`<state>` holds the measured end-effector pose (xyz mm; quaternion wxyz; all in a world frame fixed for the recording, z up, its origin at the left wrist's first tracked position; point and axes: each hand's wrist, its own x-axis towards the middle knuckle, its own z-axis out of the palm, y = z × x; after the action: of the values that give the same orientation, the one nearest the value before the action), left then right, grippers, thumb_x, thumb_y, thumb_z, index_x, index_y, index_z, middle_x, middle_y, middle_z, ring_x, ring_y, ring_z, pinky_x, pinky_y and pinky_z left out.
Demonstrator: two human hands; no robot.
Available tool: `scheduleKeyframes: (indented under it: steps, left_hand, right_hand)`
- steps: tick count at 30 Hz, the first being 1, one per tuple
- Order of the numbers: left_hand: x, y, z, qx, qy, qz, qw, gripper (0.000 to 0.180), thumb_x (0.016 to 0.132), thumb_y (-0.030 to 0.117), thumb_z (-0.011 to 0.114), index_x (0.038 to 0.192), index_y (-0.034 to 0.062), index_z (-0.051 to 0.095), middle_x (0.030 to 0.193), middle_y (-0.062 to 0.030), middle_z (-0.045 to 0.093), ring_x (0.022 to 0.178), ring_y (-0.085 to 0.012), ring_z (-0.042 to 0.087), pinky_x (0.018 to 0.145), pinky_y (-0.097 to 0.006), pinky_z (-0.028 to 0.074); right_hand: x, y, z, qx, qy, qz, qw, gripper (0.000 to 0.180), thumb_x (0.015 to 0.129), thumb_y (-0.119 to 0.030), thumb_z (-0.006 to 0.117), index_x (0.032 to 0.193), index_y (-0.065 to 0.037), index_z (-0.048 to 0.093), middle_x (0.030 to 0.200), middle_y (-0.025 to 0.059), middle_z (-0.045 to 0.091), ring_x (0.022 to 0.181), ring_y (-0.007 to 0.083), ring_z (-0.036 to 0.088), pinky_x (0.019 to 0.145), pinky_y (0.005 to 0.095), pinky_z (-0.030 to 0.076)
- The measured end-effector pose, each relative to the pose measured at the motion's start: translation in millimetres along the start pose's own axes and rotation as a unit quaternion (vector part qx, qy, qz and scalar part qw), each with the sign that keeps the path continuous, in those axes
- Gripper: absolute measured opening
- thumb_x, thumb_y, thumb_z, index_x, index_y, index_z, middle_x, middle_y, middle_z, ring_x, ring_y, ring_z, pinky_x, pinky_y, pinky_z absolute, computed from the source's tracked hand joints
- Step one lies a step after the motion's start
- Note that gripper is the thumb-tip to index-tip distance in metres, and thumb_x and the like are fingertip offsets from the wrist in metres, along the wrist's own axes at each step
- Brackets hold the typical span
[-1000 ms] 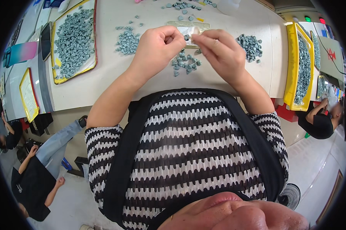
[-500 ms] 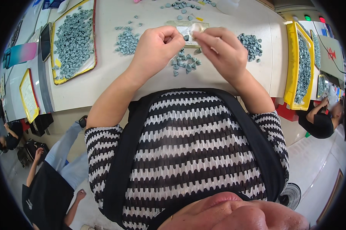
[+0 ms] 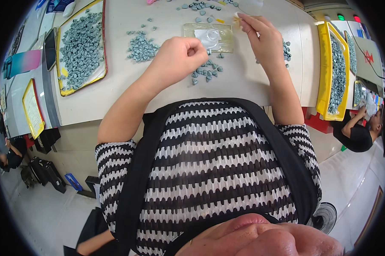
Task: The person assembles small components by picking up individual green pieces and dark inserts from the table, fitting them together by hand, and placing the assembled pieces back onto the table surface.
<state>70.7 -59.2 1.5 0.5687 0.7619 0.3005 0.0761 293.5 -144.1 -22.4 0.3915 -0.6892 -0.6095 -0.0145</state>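
My left hand is curled closed beside a small pile of grey-green pebble-like pieces. One such piece shows at its fingertips; the fingers hide most of the grip. Raised farther back on the right, my right hand pinches a small white and yellowish scrap, too small to name. Between the hands lies a flat yellowish-clear pad with a white sheet and a round clear disc on it. Another pile of the pieces is partly hidden behind my right hand.
More pieces lie in a heap left of my left hand and scattered at the back. A yellow-rimmed tray stands left, a yellow bin right. A phone lies beyond the tray. Other people are at both sides.
My right hand has moved right and back, away from my left hand, carrying the white scrap off the pad. My left hand has dropped slightly. The person at lower left has moved lower.
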Motion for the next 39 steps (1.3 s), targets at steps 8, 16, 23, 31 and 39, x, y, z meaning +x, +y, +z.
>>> scheduleKeyframes:
  steps: [8,16,23,31,39]
  left_hand:
    - [-1.5,4.7,-0.8,0.086,-0.044,-0.021,0.995,0.024,0.087,0.022,0.063,0.08,-0.0008,0.063,0.059,-0.0068,0.056,0.052,-0.0159,0.049,0.053,-0.03,0.04]
    - [24.0,-39.0,-32.8,0.421,0.375,0.162,0.81,0.015,0.082,0.009,0.063,0.095,0.0011,0.064,0.089,-0.0127,0.063,0.08,-0.0308,0.058,0.075,-0.039,0.047]
    - [36.5,-57.4,-43.9,0.441,0.307,0.096,0.838,0.014,0.078,-0.003,0.055,0.09,-0.003,0.062,0.088,-0.0211,0.06,0.084,-0.038,0.057,0.076,-0.044,0.047]
    - [29.7,-51.9,-48.1,0.419,0.273,0.054,0.864,0.011,0.075,-0.008,0.051,0.084,-0.0071,0.057,0.082,-0.0263,0.058,0.078,-0.0412,0.058,0.071,-0.047,0.048]
    - [26.6,-40.4,-43.3,0.394,0.332,0.098,0.851,0.009,0.076,-0.005,0.055,0.085,-0.0063,0.057,0.08,-0.0237,0.058,0.081,-0.0394,0.057,0.074,-0.046,0.048]
  right_hand:
    - [3.5,4.7,-51.0,-0.06,-0.303,0.142,0.94,0.021,0.085,-0.008,0.063,0.105,-0.002,0.068,0.092,0.0123,0.066,0.069,0.0215,0.063,0.067,0.0313,0.051]
    - [-13.0,2.9,-51.9,-0.084,-0.305,0.137,0.939,0.018,0.08,0.001,0.06,0.098,0.001,0.062,0.093,0.0169,0.062,0.079,0.0336,0.061,0.072,0.0378,0.05]
    - [-13.3,9.5,-49.4,-0.105,-0.287,0.125,0.944,0.015,0.08,0.0,0.06,0.095,0.002,0.062,0.087,0.017,0.063,0.076,0.031,0.062,0.068,0.0367,0.051]
    - [-3.4,3.6,-48.1,-0.071,-0.254,0.158,0.951,0.013,0.082,-0.005,0.062,0.092,0.003,0.063,0.084,0.0132,0.065,0.072,0.0238,0.064,0.069,0.0313,0.052]
    - [-3.6,3.9,-34.1,0.104,-0.19,0.168,0.962,0.011,0.082,-0.004,0.065,0.091,0.002,0.06,0.084,0.008,0.068,0.075,0.0145,0.065,0.07,0.026,0.053]
